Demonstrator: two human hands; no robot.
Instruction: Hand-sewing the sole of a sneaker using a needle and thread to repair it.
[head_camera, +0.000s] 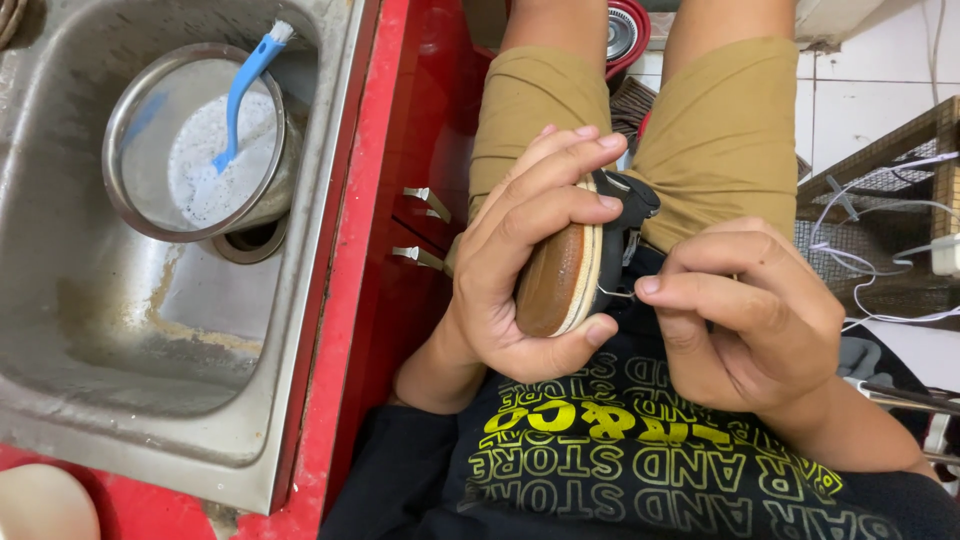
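sink: stainless steel basin (130, 330), fills the 9 o'clock side of the view; stained floor, drain near its top.
counter: red edge (345, 250) running from 12 to 7 o'clock, between sink and the person's legs.
bowl: round metal bowl (195, 140) at 10 o'clock, sitting over the drain, holding white foamy liquid.
brush: blue-handled brush (240, 85) leaning in the bowl, white bristle head up at 11 o'clock, lower end in the foam.
shoe: brown-soled shoe (560, 280) with pale sole edge and black upper, at centre of view, held on edge above the lap, sole turned toward 9 o'clock.
left hand: left hand (520, 270) wrapped around the shoe's sole, fingers over the top, thumb under; firmly grasping the shoe.
right hand: right hand (745, 315) at 3 o'clock of the shoe, fingers curled, thumb tip pressed at the black upper, pinching a thin thread or lace (612, 292) there; exact item too small to tell.
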